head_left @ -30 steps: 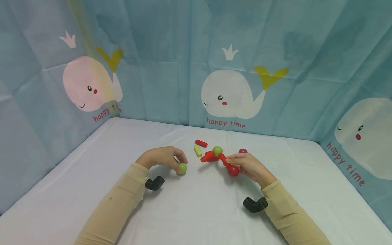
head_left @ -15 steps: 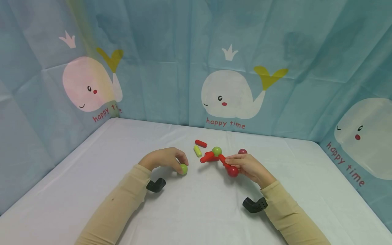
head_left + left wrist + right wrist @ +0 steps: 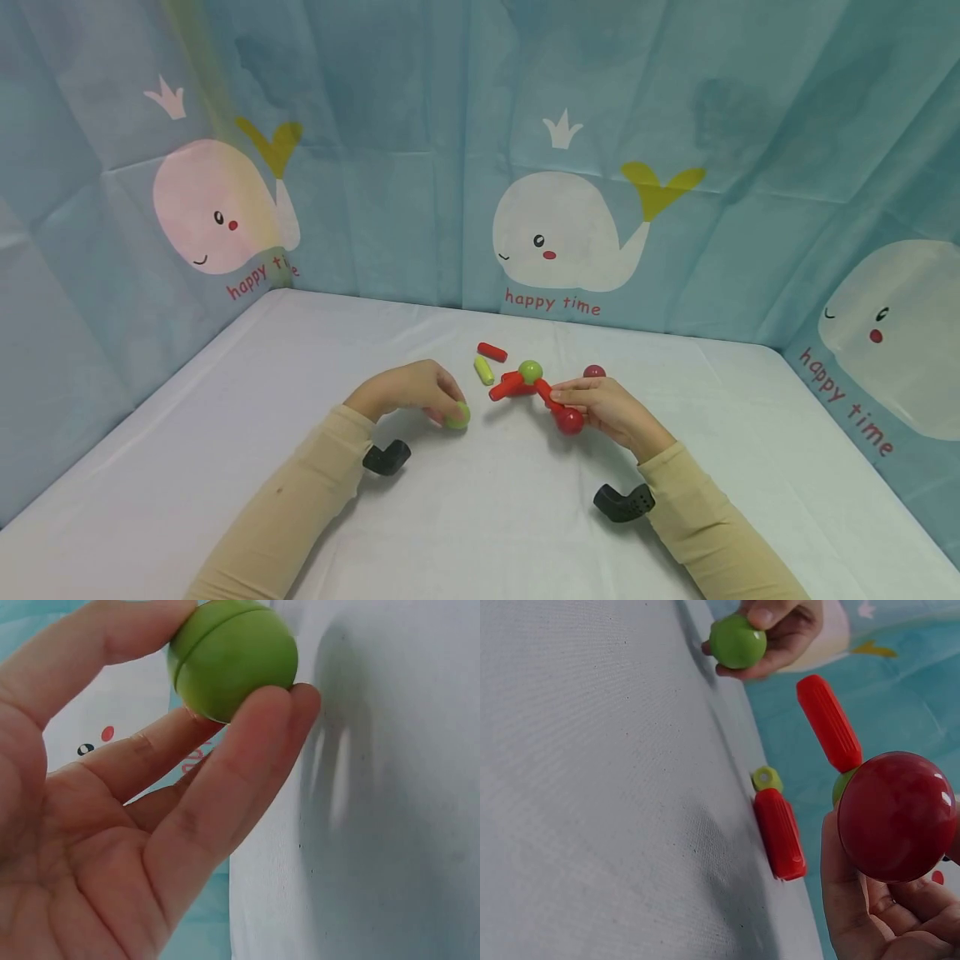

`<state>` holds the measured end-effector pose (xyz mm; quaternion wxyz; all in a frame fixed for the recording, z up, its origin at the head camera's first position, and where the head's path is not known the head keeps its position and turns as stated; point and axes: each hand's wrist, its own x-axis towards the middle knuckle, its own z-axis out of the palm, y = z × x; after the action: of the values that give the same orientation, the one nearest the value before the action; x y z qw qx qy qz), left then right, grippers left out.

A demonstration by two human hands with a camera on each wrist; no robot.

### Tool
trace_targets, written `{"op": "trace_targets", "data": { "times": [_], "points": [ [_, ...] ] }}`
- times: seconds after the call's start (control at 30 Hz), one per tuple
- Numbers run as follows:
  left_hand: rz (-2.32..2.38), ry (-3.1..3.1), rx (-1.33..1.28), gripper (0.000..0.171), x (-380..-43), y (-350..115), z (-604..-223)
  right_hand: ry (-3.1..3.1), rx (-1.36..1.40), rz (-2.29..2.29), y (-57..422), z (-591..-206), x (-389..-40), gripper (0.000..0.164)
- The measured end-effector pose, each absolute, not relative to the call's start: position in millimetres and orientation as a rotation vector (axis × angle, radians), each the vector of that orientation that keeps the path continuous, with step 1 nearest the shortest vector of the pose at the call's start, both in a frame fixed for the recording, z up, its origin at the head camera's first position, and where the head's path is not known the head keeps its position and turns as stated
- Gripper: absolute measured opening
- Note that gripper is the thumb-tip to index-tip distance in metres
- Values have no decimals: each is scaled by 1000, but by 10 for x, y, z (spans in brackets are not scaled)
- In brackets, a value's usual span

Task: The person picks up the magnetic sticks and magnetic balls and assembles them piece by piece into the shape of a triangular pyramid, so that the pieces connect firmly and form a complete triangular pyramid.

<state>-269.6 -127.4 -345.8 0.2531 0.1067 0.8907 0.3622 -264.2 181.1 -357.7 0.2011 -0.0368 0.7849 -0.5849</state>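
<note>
L hand [image 3: 408,390] pinched a green ball [image 3: 234,664] betw. thumb & fingertips, at 9 o'clock from the red ball [image 3: 896,817]. R hand [image 3: 613,410], fingers closed in, gripped the red rod [image 3: 543,389] joined to that ball's 11 o'clock. All looked light, stiff, prob. smooth plastic; balls might slip. Best hold: ball's sides, rod's middle.
</note>
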Motion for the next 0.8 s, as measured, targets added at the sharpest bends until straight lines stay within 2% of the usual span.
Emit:
{"op": "trace_targets", "data": {
  "times": [0.8],
  "points": [
    [1038, 2483, 283, 26, -2658, -1114, -3460, 2197, -111, -1623, 1787, -3602, -2644, 39]
  ]
}}
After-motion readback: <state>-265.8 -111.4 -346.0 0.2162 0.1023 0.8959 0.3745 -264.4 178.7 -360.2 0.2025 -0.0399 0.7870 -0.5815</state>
